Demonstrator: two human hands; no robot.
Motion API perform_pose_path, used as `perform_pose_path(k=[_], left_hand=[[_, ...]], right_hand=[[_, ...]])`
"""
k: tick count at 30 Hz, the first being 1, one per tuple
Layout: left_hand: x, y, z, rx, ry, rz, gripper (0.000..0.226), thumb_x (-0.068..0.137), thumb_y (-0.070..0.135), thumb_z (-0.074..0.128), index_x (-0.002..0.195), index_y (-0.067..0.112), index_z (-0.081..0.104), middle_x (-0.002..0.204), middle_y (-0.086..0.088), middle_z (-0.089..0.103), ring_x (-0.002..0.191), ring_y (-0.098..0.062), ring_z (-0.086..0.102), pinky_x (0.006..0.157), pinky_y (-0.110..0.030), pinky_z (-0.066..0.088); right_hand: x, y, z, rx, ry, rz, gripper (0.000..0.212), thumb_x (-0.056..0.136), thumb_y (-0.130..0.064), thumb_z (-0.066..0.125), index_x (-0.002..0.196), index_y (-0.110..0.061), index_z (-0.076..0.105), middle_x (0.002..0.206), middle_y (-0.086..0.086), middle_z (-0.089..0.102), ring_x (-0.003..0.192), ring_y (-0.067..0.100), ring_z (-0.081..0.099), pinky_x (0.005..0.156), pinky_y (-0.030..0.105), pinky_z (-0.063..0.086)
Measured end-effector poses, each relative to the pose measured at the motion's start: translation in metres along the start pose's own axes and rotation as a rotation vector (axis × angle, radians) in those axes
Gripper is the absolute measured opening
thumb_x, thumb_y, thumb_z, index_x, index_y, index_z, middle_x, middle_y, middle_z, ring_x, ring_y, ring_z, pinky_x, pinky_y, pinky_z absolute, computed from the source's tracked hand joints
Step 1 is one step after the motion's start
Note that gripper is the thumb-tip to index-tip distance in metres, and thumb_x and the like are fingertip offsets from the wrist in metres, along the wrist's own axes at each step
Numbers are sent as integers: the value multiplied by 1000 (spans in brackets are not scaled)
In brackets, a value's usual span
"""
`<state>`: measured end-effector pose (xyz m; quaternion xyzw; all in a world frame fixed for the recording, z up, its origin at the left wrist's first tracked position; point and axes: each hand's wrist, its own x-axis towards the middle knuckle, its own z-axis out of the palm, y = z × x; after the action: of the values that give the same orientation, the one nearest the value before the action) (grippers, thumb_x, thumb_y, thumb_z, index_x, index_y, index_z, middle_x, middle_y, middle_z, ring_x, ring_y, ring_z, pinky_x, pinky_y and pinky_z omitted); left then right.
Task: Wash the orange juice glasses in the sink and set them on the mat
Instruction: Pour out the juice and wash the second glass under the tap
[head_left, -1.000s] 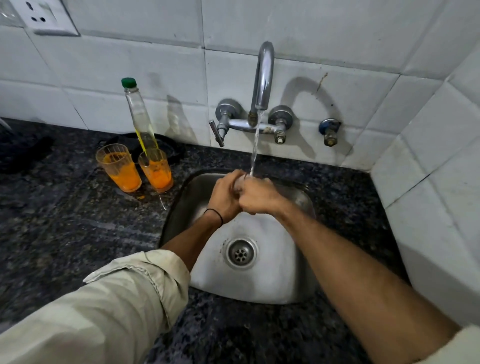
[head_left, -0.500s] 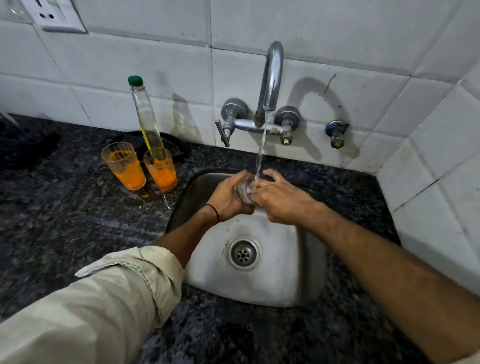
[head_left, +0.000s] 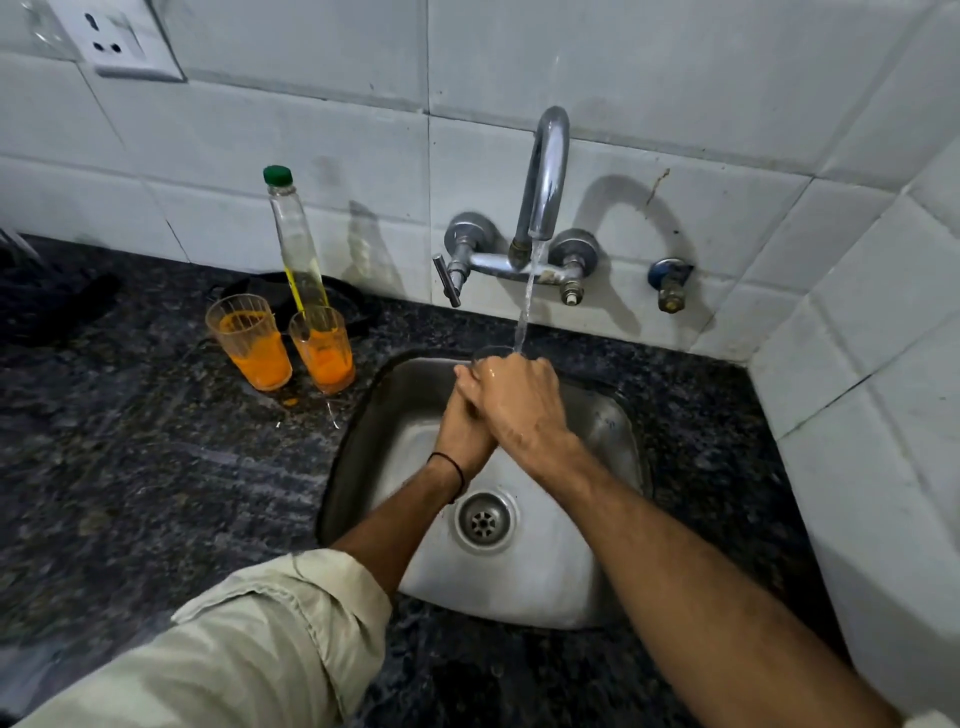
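Nearest: a rolled beige sleeve (head_left: 249, 644) on the left arm, over the dark speckled surface (head_left: 145, 493) off the sink's near left corner. The right forearm is bare and crosses the sink's near right rim.

The sink (head_left: 545, 587) is steel and set into the surface. Its drain (head_left: 484, 521) sits near the middle, uncovered.

Over the sink's far half, the left hand (head_left: 460, 434) and right hand (head_left: 522, 402) are together, the right lying over the left. A thin black band (head_left: 453, 466) circles the left wrist.

Grip, both hands: fingers curled round a clear glass (head_left: 491, 353). The glass is mostly hidden; only its rim shows past the knuckles, by the sink's far edge. The right hand is wet and covers much of the left hand's fingers.

Water (head_left: 525, 306) is running: a thin stream lands at the glass rim and the right knuckles.

Left of the sink's far corner, two juice glasses (head_left: 249, 345) (head_left: 322, 351) stand upright side by side on the surface. Each has orange juice low down and an orange film up its walls. A small orange spill (head_left: 288, 401) lies at their foot.

Beyond them from the sink stands a slim bottle (head_left: 298, 249) with a green cap and yellowish liquid. A dark flat thing (head_left: 358, 306) lies by it; I cannot tell what it is.

Above the sink's far edge, the tap (head_left: 545, 171) is mounted on the white tiled wall (head_left: 311, 130), with a small valve (head_left: 670, 283) to its right. A socket (head_left: 117, 41) is far up and to the left.
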<state>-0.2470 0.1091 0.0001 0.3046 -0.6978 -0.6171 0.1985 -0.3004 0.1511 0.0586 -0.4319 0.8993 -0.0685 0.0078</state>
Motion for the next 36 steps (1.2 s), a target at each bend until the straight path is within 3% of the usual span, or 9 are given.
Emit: perform_pose_path(k=[5,11,17,21,24,27,29,34,36], left_hand=[[25,5,-52,-16,-462,-109,56,81,-7,66,129,19,53,110,-8,69,93,-21,68,82,-40,57],[85,59,-57,-138,-69,-138,59,92,5,50,141,30,29,101,-15,56,89,-28,58,79,-44,52],[96,57,-46,272,-41,40,68,77,18,50,137,42,30,120,-23,62,100,-43,64,87,-54,55],[94,58,-59,298,-86,122,75,86,13,55,144,50,24,139,-10,57,112,-30,62,97,-47,51],[60,43,-50,-86,-121,-7,55,92,15,58,139,34,36,122,-11,64,98,-19,67,84,-33,58],[27,23,-36,-416,-101,-214,44,89,31,69,126,10,57,118,-15,68,98,-23,70,84,-41,59],[14,16,-31,-558,-77,-189,41,85,20,74,122,9,60,116,-14,69,101,-27,70,82,-40,59],[11,13,-30,-274,-40,88,54,67,3,85,115,18,65,116,-1,68,112,-19,63,95,-38,55],[11,14,-29,-117,-68,130,56,65,5,87,114,22,65,112,3,69,110,-12,63,97,-35,54]], right_hand=[[1,24,-21,114,-2,-28,44,104,-45,42,91,-16,71,87,13,69,84,31,64,81,37,46],[1,32,-36,133,84,-92,41,103,-41,45,68,-21,50,69,13,56,67,30,45,73,38,40],[10,33,-37,166,148,-110,41,102,-40,50,65,-23,51,65,4,52,64,24,51,68,37,43],[14,30,-31,303,198,-54,42,101,-41,51,73,-16,71,68,6,67,65,23,63,67,38,53],[17,32,-19,560,272,75,45,99,-41,55,65,-15,67,59,2,67,53,17,65,60,37,57],[18,28,-8,1030,390,345,40,97,-25,61,58,-16,61,52,1,64,43,11,57,49,27,49],[15,24,3,1425,418,612,34,94,-15,62,61,-11,60,47,-3,59,38,8,51,42,21,41],[-9,19,50,2005,181,1014,26,97,-35,58,96,-10,64,90,13,69,78,23,65,64,33,54],[-15,14,61,2068,188,1049,30,102,-36,53,92,-10,63,84,10,67,76,23,64,70,40,57]])
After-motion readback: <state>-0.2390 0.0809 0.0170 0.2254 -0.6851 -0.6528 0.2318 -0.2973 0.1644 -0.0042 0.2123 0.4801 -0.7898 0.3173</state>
